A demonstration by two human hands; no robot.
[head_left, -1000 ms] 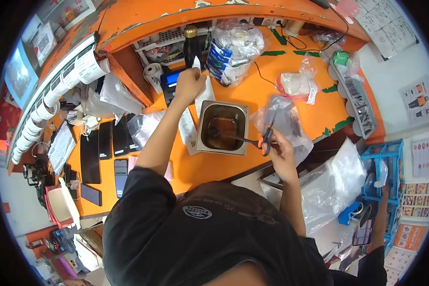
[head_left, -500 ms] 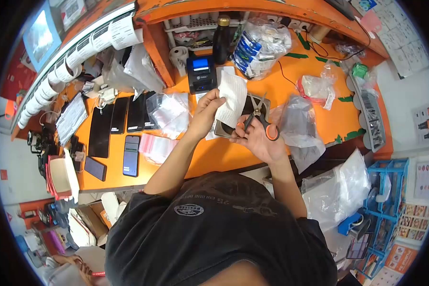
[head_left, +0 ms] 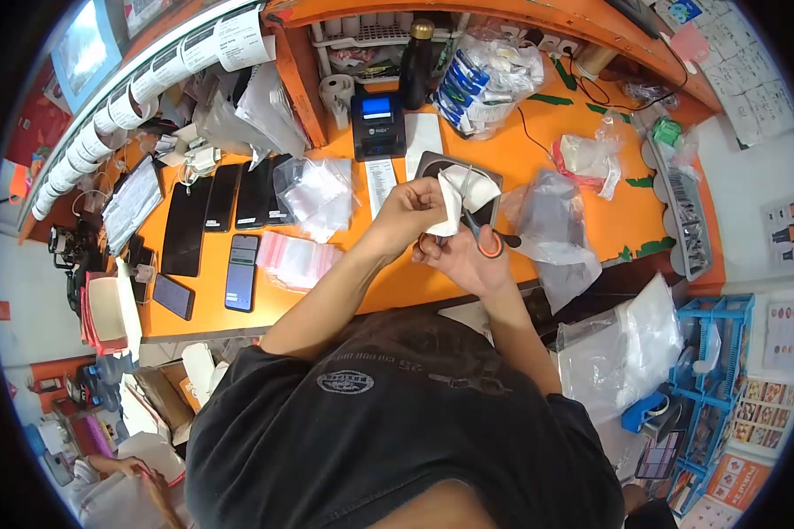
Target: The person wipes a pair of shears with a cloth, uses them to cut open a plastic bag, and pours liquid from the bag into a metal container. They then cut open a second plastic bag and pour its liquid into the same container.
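Observation:
White tissue (head_left: 480, 190) is pinched in my left hand (head_left: 408, 216), folded around the blades of a pair of scissors. My right hand (head_left: 469, 264) holds the scissors (head_left: 491, 242) by their black and orange handles, blades pointing away from me. The tissue covers part of the blades, and a little metal shows above it. Both hands are over the near side of a grey open tray (head_left: 434, 162) on the orange table (head_left: 388, 291). Most of the tray's inside is hidden by hands and tissue.
A black label printer (head_left: 378, 132), a dark bottle (head_left: 416, 66) and a bag of blue-white packets (head_left: 490, 88) stand behind. Several phones (head_left: 242, 273) and small plastic bags (head_left: 298, 261) lie left. Clear plastic (head_left: 551, 229) lies right. Another person's arm (head_left: 132, 472) shows lower left.
The tissue, held up beside the scissors before, is now wrapped over their blades. My left hand has moved right and down toward my right hand, uncovering white paper by the printer.

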